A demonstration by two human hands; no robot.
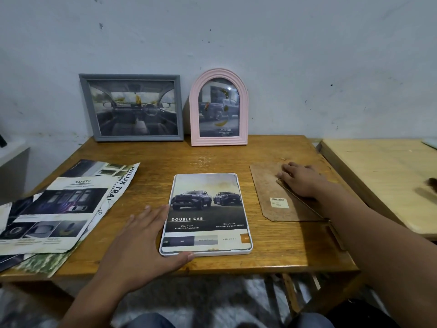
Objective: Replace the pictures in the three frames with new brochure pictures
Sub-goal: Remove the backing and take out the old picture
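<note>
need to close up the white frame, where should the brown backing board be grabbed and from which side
The backing board lies flat on the table, so pinching from above won't work. Its near-right part is covered by the right hand and a clear pane. The left long edge is bare: slide fingers under it from the left, or drag the board toward the table's near edge and pinch what overhangs.

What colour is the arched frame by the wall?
Pink, ribbed, shown in the head view.
</note>
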